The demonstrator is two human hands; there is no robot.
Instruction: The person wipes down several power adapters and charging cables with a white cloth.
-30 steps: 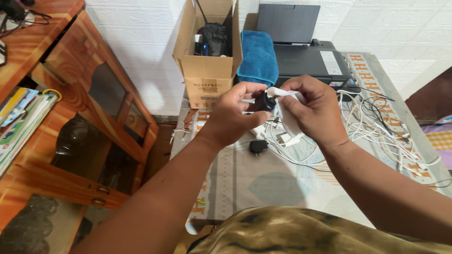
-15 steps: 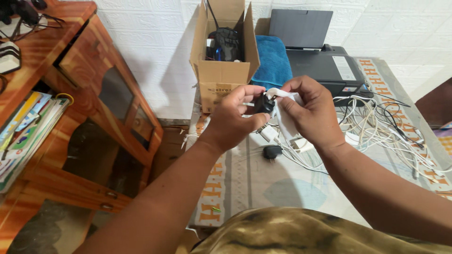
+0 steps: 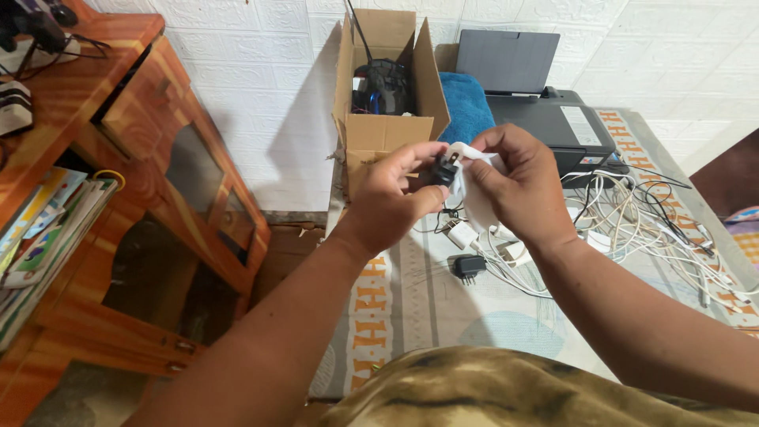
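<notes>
Both hands are working together just above the table edge. The left hand (image 3: 389, 202) is pinching a small black plug adapter (image 3: 440, 171) between thumb and fingers, prongs pointing up, while the right hand (image 3: 518, 186) is closing on a white cloth (image 3: 474, 194) and pressing it against the adapter's side. To wipe well, the left fingers should probably be gripping the body low, leaving the prongs and upper faces bare, and the cloth should be turning around the plug rather than dabbing one spot.

Below the hands, a second black adapter (image 3: 468, 266) and a white charger (image 3: 461, 233) are lying on the patterned table mat (image 3: 411, 308), beside a tangle of white cables (image 3: 656, 221). Behind them, an open cardboard box (image 3: 385, 119), a blue towel (image 3: 466, 107) and a black printer (image 3: 545, 119) are standing against the wall.

Compared with a second ago, the grip is looking unchanged, though the hands are sitting closer to the box and the view is shifting leftward.
</notes>
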